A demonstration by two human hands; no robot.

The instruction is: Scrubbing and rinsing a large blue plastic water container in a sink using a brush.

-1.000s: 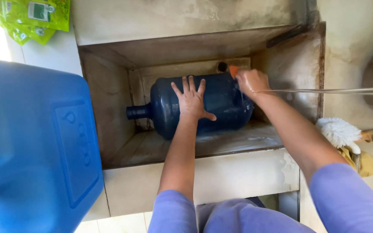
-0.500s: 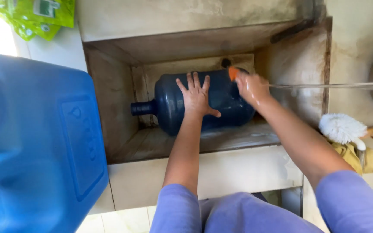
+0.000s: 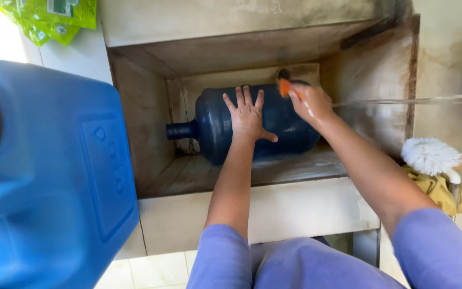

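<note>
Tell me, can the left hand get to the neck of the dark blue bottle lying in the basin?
Probably yes. The left hand lies flat on the side of the dark blue bottle, and the neck sticks out to its left with nothing between them in the basin.

A dark blue water bottle (image 3: 258, 123) is lying on its side at frame centre, neck pointing left; an orange brush (image 3: 284, 87) is touching its upper right.

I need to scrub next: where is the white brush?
In the head view, the white brush lies far right, on a yellow cloth beside the sink wall.
</note>
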